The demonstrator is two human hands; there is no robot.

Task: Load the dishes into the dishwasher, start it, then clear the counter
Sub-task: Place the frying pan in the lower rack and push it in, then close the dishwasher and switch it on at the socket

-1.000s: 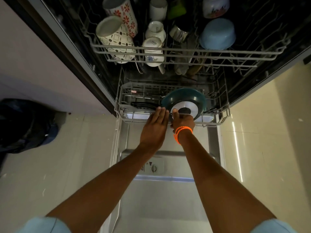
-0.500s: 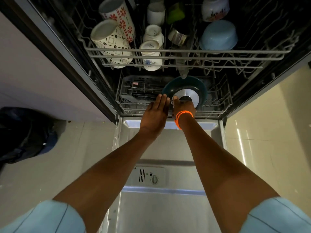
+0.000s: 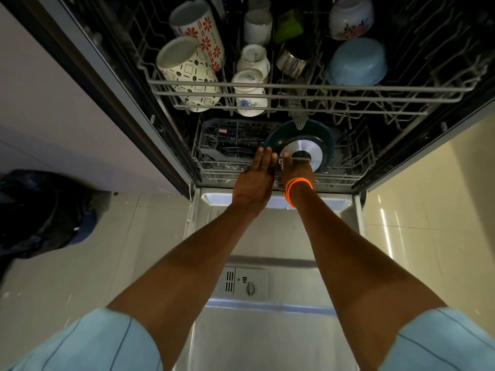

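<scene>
Open dishwasher door (image 3: 276, 344) lying flat below, detergent dispenser (image 3: 242, 283) set in its inner face. Upper rack (image 3: 308, 89) loaded – patterned mugs (image 3: 187, 68), small white cups (image 3: 251, 76), blue bowl (image 3: 356, 61), steel cup (image 3: 290, 62). Lower rack (image 3: 348, 167) inside the tub, holding a teal pan (image 3: 300, 140) upright on edge, metal base facing out. Left hand (image 3: 254, 180) flat, fingers straight together, pressing against the lower rack's front rail just beside the pan. Right hand (image 3: 296, 172), orange bracelet (image 3: 294, 187) at the wrist, at the same rail – thumb up, fingers hidden, grip impossible to tell.
</scene>
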